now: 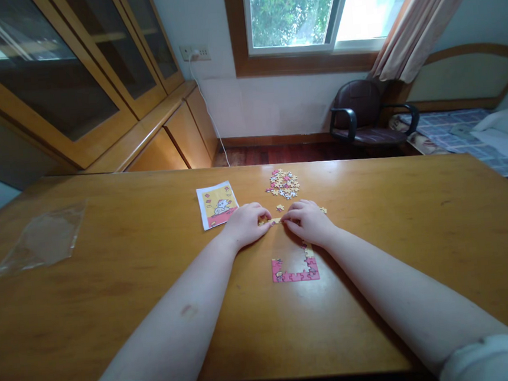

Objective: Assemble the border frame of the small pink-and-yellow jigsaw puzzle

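Note:
A short strip of joined yellow jigsaw puzzle pieces lies on the table between my hands. My left hand is closed on its left end, fingertips pinched together. At the other end, my right hand pinches the strip with bent fingers. Just beyond sits a single loose puzzle piece, and another loose piece shows past my right hand. Nearer to me lies a partly joined puzzle border, pink along the bottom with yellow up the right side, partly hidden by my right hand.
A pile of loose puzzle pieces rests near the table's far edge. The picture sheet lies left of my left hand. A clear plastic bag is flat at the far left of the wooden table. Beyond stands an office chair.

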Available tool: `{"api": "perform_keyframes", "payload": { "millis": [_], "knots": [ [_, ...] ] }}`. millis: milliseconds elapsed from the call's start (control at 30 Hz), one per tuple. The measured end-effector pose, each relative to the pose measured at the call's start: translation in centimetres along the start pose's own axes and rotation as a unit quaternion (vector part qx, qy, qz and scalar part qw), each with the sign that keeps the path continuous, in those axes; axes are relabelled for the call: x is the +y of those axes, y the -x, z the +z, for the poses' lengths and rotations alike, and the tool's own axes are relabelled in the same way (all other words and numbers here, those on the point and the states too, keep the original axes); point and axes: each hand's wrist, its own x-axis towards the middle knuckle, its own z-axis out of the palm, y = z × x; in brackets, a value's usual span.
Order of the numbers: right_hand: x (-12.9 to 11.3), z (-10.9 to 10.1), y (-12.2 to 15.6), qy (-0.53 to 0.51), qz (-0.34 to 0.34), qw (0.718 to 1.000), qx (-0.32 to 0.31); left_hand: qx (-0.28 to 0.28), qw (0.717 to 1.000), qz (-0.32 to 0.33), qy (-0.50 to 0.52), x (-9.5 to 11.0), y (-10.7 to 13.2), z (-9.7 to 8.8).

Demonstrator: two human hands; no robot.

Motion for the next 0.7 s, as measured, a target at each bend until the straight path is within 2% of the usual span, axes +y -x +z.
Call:
{"api": "perform_keyframes", "payload": {
  "millis": [233,367,433,533,633,700],
  "knots": [
    [-0.2,0.0,0.0,-0.008,0.002,1.000,0.002,-0.003,1.000,-0.003,0.004,0.0,0.0,0.0],
    [0.3,-0.5,0.0,-0.051,0.017,0.997,0.054,0.002,1.000,0.000,0.010,0.0,0.0,-0.1],
    [1.0,-1.0,0.0,-0.082,0.054,0.990,0.104,0.001,1.000,-0.003,0.013,0.0,0.0,-0.1],
    [2.3,-1.8,0.0,-0.113,0.152,0.968,0.165,-0.001,1.000,-0.011,0.017,0.0,0.1,-0.3],
    [3.4,-2.2,0.2,-0.149,0.248,0.938,0.189,-0.001,1.000,-0.016,0.018,0.0,0.1,-0.3],
    [3.8,-2.2,0.2,-0.163,0.280,0.927,0.188,-0.001,1.000,-0.020,0.020,0.1,0.1,-0.3]
  ]
}}
